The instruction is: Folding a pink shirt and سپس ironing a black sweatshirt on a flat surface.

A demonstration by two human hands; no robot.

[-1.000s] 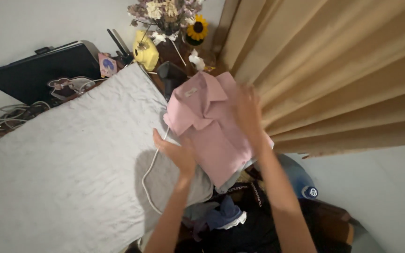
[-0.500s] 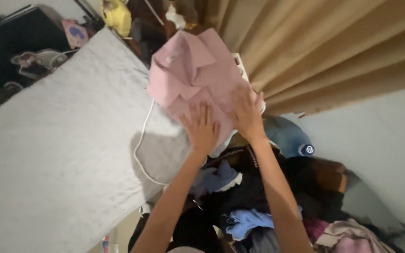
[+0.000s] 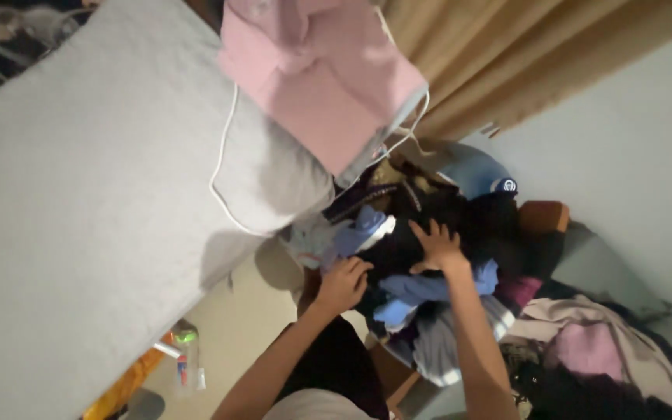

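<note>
Now both hands are down in the heap of clothes [image 3: 429, 295] beside the padded grey board [image 3: 103, 194]. The left hand [image 3: 344, 284] is curled shut around dark cloth at the heap's near edge; the right hand [image 3: 433, 245] lies spread, fingers apart, on a black garment [image 3: 406, 225] in the middle.

Risks, as I judge them: the folded pink shirt [image 3: 320, 78] hangs over the board's end, right above the heap, so a tug on tangled cloth could catch it and drag it off. The white cord [image 3: 223, 167] trails down the board's edge towards the clothes and could snag too.

Count: two hands, one pink shirt, one cord, one board, one small bottle [image 3: 187, 359] on the floor. Garments in the heap: too jumbled to count.
</note>
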